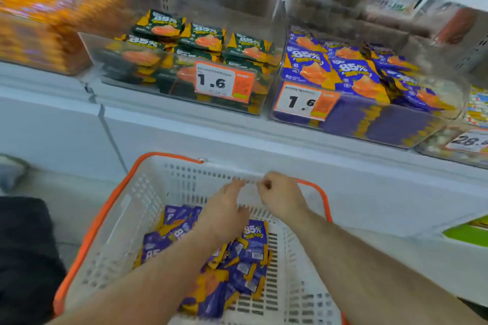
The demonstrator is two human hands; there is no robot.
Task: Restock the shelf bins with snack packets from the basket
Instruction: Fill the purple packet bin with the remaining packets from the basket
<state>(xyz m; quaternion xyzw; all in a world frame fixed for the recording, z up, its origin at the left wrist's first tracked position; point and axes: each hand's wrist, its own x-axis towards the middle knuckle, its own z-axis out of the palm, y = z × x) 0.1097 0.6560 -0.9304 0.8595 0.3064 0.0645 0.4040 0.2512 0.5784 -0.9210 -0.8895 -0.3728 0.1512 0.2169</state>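
White shelf ledge [184, 124]; orange price tags [224, 81]; dark clothing [23, 258] lower left

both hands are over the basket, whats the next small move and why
Probably lower the left hand onto the purple packets and pinch a few. Both it and the right hand hold nothing, the basket still has packets, and the matching purple bin is directly above.

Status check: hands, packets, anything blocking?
Left hand open, right hand curled, both empty. Purple snack packets in basket. Purple bin unobstructed.
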